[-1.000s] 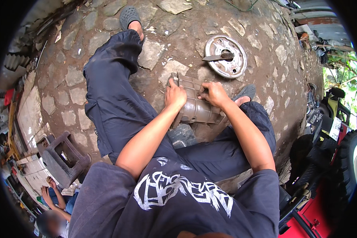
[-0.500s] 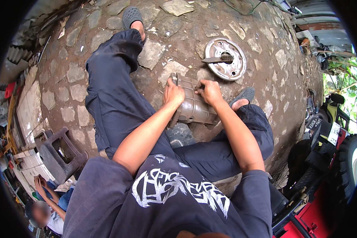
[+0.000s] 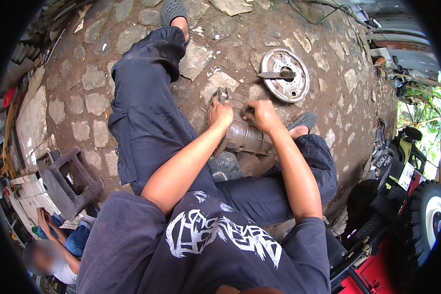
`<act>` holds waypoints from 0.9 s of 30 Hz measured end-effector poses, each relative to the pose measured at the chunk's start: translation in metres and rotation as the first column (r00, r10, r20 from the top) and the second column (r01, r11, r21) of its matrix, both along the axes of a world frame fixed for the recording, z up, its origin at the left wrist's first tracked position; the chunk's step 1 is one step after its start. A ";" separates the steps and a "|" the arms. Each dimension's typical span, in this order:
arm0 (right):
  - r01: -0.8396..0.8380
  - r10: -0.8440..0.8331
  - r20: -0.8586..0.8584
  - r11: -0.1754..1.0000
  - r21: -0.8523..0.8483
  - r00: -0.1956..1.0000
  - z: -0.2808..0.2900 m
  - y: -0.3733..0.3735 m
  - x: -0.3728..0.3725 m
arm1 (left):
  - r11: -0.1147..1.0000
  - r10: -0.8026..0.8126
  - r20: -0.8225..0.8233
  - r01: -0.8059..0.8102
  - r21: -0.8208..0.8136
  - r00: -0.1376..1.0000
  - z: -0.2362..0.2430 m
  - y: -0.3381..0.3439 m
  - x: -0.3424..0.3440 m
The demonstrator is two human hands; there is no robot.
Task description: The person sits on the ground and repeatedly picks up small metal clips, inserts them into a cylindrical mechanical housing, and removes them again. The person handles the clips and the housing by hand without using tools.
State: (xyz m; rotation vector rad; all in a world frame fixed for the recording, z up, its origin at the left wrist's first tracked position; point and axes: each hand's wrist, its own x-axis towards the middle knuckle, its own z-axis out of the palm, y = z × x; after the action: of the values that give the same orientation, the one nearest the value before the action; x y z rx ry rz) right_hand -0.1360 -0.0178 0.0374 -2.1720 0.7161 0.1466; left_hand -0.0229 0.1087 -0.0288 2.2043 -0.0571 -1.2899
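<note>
Basically, head cam: metal casing point(image 3: 246, 136)'s on the ground point(image 3: 95, 78) btwn my legs point(image 3: 144, 93). L hand point(image 3: 221, 113)'s bent over its left end, grip unclear; R hand point(image 3: 261, 115)'s half-curled at its top, can't tell if holding sth. Prob. mid-work on the surface; next move needs L steady, R precise.

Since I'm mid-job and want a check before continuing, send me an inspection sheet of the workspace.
Surface: uneven stone-and-dirt ground.
Job's things: brown ribbed metal housing between the person's legs.
Clutter: round metal disc beyond the housing, brush-like tool across it; dark stool at left.
Hands: left hand on the housing's left end; right hand curled over its top, grip unclear.
Cables: thin green cord on the far ground.
Surroundings: another person lower left; red-and-black vehicle at right.
</note>
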 end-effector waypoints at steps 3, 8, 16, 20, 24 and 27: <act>-0.141 0.134 -0.050 0.973 -0.183 0.990 -0.009 0.000 0.004 | 1.000 -0.022 -0.018 0.023 0.010 1.000 -0.008 -0.002 -0.001; -0.179 0.173 -0.046 0.958 -0.226 0.984 -0.021 -0.005 0.011 | 0.999 -0.039 0.004 0.039 0.018 0.999 -0.010 0.000 0.000; -0.204 0.192 -0.072 0.946 -0.252 0.979 -0.027 -0.007 0.013 | 0.998 -0.051 0.012 0.051 0.033 0.999 -0.003 -0.003 -0.002; -0.224 0.195 -0.157 0.954 -0.200 0.968 -0.015 -0.006 0.016 | 0.999 -0.049 0.001 0.049 0.023 0.999 -0.003 -0.001 -0.001; -0.257 0.243 -0.216 0.966 -0.041 0.946 0.001 -0.011 0.017 | 1.000 -0.012 -0.023 0.011 -0.025 1.000 -0.012 0.001 0.001; -0.159 0.142 -0.158 0.982 -0.099 0.977 -0.005 -0.009 0.011 | 1.000 0.008 -0.046 -0.009 -0.021 0.999 -0.012 0.002 0.000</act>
State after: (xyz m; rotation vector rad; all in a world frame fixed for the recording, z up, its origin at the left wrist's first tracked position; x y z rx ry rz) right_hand -0.1252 -0.0269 0.0327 -2.3407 0.6562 0.3611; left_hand -0.0230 0.1104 -0.0404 2.1542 -0.0433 -1.3287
